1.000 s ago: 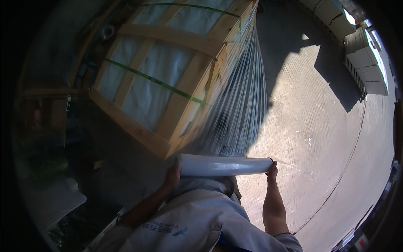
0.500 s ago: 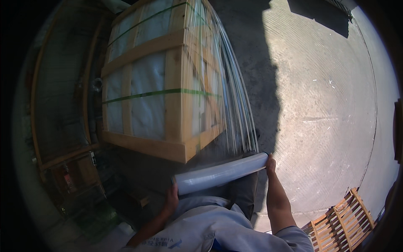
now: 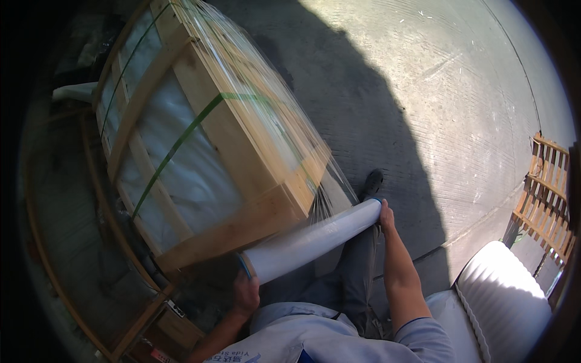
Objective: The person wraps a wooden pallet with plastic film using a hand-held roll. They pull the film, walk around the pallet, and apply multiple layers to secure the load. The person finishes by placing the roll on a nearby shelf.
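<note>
- Two bare hands are gripping a long white roll of clear film (image 3: 311, 242), one hand at each end.
- Left hand (image 3: 247, 291): its fingers are curling round the roll's near-left end; their exact placing is partly hiding from view.
- Right hand (image 3: 387, 215): its fingers are closing on the far-right end.
- The roll is lying aslant before the person's legs, just beside the crate's near corner; its smooth surface is shining softly, and blue rims are showing at both ends.
- Thin film (image 3: 245, 60) is stretching from the roll along the right side of the wooden crate (image 3: 209, 100), bunching into fine strands near the roll and glinting where light is catching it.
- The crate is standing far left of the roll, its pale wrinkled lining (image 3: 187, 163) showing between planks, with a green strap (image 3: 181, 140) running round it.
- Blue printing (image 3: 241, 357) is showing on the chest of the grey shirt (image 3: 315, 330), partly cut by the near edge.
- The roll's visible surface is looking plain white.
</note>
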A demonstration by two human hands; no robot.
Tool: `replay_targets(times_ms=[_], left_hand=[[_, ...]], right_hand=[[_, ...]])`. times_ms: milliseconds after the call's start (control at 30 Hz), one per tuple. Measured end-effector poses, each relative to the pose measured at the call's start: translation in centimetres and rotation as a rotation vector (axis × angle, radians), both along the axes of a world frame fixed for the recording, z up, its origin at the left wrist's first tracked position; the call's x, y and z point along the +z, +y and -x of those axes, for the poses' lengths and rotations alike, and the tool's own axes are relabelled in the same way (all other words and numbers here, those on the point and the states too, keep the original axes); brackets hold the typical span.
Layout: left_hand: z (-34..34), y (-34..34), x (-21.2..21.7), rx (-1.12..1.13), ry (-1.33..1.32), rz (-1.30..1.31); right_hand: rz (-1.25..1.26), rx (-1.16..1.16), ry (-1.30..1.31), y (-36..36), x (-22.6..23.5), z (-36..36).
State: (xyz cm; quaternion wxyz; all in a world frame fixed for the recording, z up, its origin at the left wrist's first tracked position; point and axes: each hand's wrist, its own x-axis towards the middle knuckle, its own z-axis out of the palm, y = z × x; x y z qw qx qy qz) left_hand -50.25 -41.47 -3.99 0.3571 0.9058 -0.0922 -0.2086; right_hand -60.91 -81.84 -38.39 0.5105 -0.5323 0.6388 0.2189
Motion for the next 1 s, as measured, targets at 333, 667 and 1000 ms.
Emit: replay_targets(times_ms=[333,667,1000], left_hand=[[2.0,9.1,-1.3,-0.117,0.047,-0.037],[13.2,22.8,-0.4,0.165,0.199,0.096],[12.5,34.8,1.6,0.083,0.189,0.212]], right_hand=[[-0.035,-0.198,-0.085,9.5,1.8,10.6],[0.108,-0.368,-0.032,21.3,11.9,26.4],[0.157,-0.439,-0.037,35.7,12.5,33.9]])
